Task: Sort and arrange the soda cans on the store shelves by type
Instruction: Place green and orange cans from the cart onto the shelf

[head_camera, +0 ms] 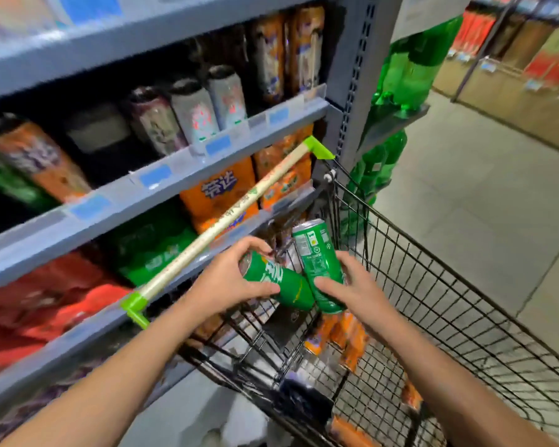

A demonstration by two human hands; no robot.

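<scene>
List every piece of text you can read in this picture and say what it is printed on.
"芬达": white characters on the orange multipack on the lower shelf.
Left-hand green can, held by the left hand: white logo, partly covered, unreadable.
Right-hand green can, held by the right hand: fine print too small.
Cart handle: print blurred.
Blue shelf price tags: blurred.

Shelves (162, 185) on left, cart (449, 317) on right, its handle (226, 221) just beside the shelf edges. Two cans above the cart's near-left end: left-hand can (278, 280) lying tilted, right-hand can (320, 262) near upright, touching at their lower ends. More cans (346, 337) lie in cart bottom. Bottles (410, 69) on end rack, far right of shelves.
</scene>
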